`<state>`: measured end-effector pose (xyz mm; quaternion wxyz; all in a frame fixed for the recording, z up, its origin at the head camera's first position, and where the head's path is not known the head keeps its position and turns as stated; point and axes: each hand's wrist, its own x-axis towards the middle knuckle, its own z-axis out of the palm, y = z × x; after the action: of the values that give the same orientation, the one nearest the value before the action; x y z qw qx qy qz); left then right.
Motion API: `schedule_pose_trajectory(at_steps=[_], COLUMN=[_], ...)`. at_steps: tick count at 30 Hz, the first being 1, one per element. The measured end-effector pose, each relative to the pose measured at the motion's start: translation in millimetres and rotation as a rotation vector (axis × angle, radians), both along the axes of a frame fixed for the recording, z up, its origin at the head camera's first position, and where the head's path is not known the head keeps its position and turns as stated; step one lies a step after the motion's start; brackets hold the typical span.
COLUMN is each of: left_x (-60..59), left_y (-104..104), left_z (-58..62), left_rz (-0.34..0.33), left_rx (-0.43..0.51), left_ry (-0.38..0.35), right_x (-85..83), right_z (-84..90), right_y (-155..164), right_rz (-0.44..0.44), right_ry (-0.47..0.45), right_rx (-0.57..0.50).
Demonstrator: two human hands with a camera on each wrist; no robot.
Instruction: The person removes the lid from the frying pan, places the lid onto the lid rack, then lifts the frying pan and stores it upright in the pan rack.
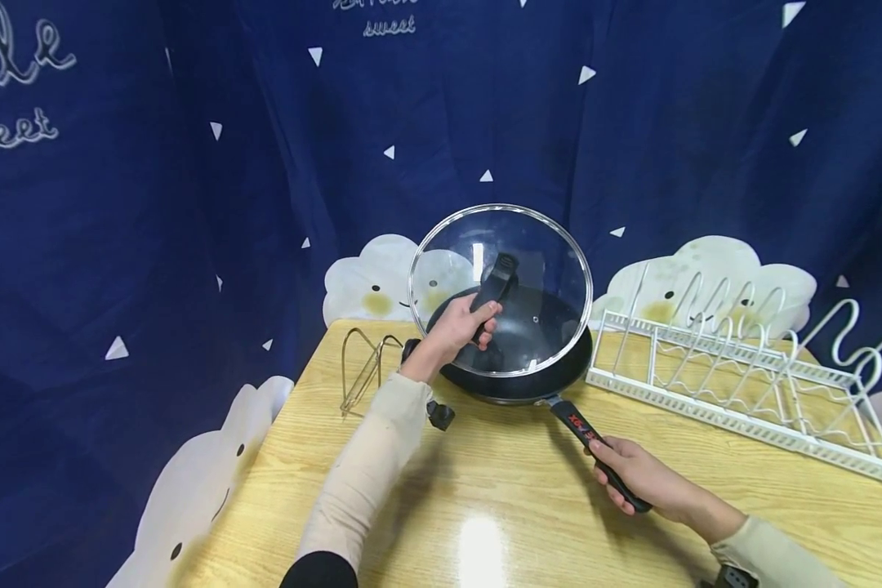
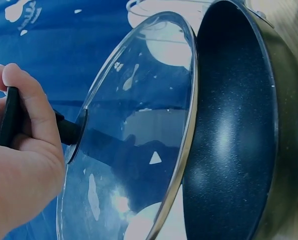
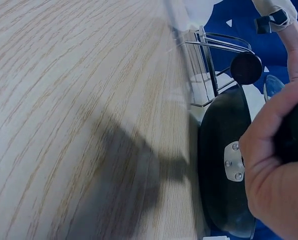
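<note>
Before a navy curtain (image 1: 441,98) with white triangles, on a wood-grain surface (image 1: 529,498). In the left grip (image 1: 461,325), fingers curled round: the black knob (image 1: 501,273) of a glass lid (image 1: 551,261), tilted above a black pan (image 1: 485,390); contact with rim unclear. Clamped in the right grip (image 1: 639,474): the pan's long handle (image 1: 573,419). Beyond, left of pan: wire stand (image 1: 348,406); right: white rack (image 1: 742,427).

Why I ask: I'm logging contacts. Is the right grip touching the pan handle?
Touching. The head view shows it: the right grip is wrapped around the pan handle, thumb on top and fingers curled beneath.
</note>
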<state>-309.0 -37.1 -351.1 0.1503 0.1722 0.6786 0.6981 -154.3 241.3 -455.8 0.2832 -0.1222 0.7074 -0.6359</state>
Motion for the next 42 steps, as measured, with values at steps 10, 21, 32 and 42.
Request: schedule_pose_trajectory(at_steps=[10,21,32,42], left_x=[7.4,18.2,30.8,39.3], left_y=[-8.6,-34.9,-61.9,-87.3], left_z=[15.1,26.8,20.6,13.2], left_rz=[0.011,0.104,0.24,0.324], left_rx=[0.022,0.008,0.03,-0.01], left_ry=[0.053,0.169,0.255,0.27], right_x=[0.0,-8.7,-24.7,-42.8], right_z=[4.7,33.9,64.6,85.9], right_y=[3.3,0.1,-13.5,-33.0], right_rz=[0.004,-0.084,-0.073,-0.068], right_ry=[0.007,0.279,0.519,0.586], right_rx=[0.036,0.43,0.505,0.56])
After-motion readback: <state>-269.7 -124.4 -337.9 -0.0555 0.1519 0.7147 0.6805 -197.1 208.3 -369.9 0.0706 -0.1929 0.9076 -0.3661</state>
